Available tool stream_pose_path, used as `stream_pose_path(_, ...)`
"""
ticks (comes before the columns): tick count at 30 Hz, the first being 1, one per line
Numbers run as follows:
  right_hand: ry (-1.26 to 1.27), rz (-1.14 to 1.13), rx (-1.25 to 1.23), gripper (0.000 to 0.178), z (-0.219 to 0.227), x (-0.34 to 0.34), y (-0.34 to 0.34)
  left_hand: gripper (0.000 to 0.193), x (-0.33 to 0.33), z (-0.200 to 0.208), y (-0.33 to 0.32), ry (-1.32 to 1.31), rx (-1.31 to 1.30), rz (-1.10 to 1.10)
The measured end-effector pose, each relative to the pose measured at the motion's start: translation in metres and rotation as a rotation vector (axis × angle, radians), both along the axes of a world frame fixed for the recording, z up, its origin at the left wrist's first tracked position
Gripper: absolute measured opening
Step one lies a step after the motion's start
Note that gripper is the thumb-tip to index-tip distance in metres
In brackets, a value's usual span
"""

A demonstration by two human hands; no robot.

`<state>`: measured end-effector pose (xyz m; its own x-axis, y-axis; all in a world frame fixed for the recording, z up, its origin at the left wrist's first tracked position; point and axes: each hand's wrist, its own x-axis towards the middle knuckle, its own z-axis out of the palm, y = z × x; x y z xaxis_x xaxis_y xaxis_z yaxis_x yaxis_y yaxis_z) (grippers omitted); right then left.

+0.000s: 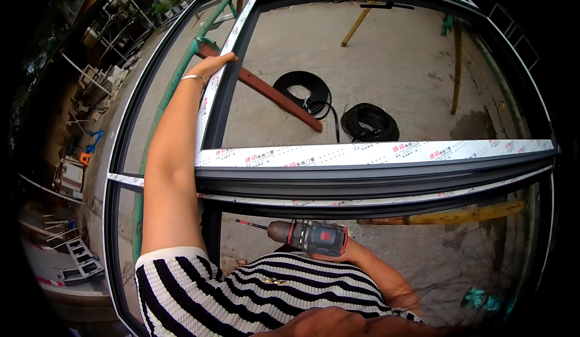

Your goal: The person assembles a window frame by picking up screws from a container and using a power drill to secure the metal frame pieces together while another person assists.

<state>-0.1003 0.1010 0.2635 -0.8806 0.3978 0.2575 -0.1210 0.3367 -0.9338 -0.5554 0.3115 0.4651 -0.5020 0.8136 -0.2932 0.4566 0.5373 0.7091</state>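
Note:
A large dark window frame [362, 180], its faces covered in white printed protective film, spreads out in front of me. My left arm reaches far forward, and my left hand [211, 65] grips the upright bar on the frame's left side; its fingers are partly hidden behind the bar. Close to my body, below the middle crossbar, my right hand [343, 249] holds a cordless drill [314, 236]. A long thin bit [248, 222] with a red band points left from its chuck. Most of the right hand's fingers are hidden by the drill.
Green metal supports [196, 47] and a reddish-brown bar [281, 100] show under the frame. Two black coils [305, 89] lie on the concrete floor [386, 59] beyond the crossbar. A yellow pole [447, 212] is at the right. Scrap and frames [81, 258] clutter the left side.

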Motion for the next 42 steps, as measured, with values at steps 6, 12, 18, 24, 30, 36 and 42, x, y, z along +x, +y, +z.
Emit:
stream_pose_path(6,0.054,-0.13,-0.006,0.027,0.001,0.017,-0.007,0.048,0.004,0.02,-0.003,0.016,0.057,0.012)
stream_pose_path(12,0.03,-0.116,0.21,0.033,-0.008,0.028,-0.005,0.044,-0.015,0.028,-0.012,0.022,0.201,-0.028)
stream_pose_path(18,-0.005,-0.161,0.266,0.04,-0.015,0.038,-0.005,0.036,0.004,0.068,-0.03,0.068,0.396,-0.098)
stream_pose_path(24,-0.031,-0.131,0.366,0.04,-0.014,0.042,0.002,0.047,-0.005,0.107,-0.055,0.082,0.455,-0.054)
stream_pose_path(30,-0.102,-0.04,0.09,0.029,0.023,0.03,0.011,0.024,0.039,0.132,-0.089,-0.036,0.749,-0.146)
stream_pose_path(36,-0.107,0.009,-0.024,0.029,0.026,0.024,0.017,0.021,0.031,0.146,-0.103,0.105,0.872,-0.12)
stream_pose_path(42,-0.121,0.04,-0.012,0.029,0.028,0.02,0.025,0.021,0.062,0.157,-0.122,-0.009,0.942,-0.133)
